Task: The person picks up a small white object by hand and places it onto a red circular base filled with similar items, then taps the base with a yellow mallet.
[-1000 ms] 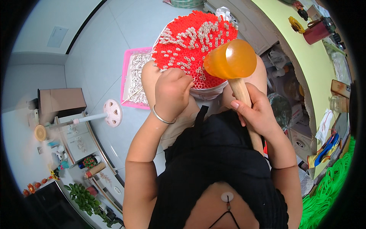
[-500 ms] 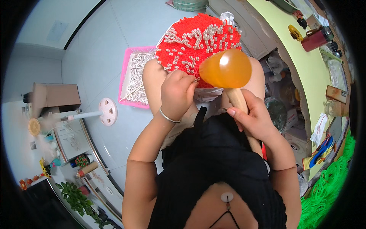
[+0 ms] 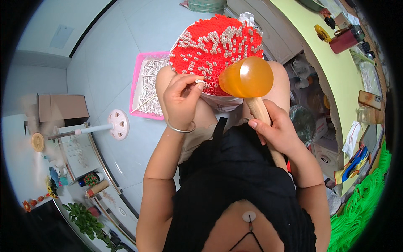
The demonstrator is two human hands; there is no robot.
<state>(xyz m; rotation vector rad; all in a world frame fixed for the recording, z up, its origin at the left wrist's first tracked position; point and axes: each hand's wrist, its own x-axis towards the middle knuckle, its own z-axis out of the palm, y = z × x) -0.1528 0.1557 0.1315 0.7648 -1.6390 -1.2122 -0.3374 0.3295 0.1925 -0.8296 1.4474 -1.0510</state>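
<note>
Firstly, a pink tray [image 3: 136, 80] holds loose white pieces [image 3: 153, 84]. The left hand [image 3: 181, 101] pinches a small white tube [image 3: 200, 81] between its fingers, near a bundle of red tubes [image 3: 197, 53]; rightward, an amber-headed mallet [image 3: 247, 77] is gripped in the right hand [image 3: 278, 128], fingers wrapped.

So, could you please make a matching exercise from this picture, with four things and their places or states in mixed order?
1. Mallet
2. Pink tray
3. Phone
4. Red tubes

A. beside the glass jar
B. packed in one round bundle
C. filled with small white pieces
D. held in the right hand

Pairs: 1-D, 2-C, 3-A, 4-B
</note>
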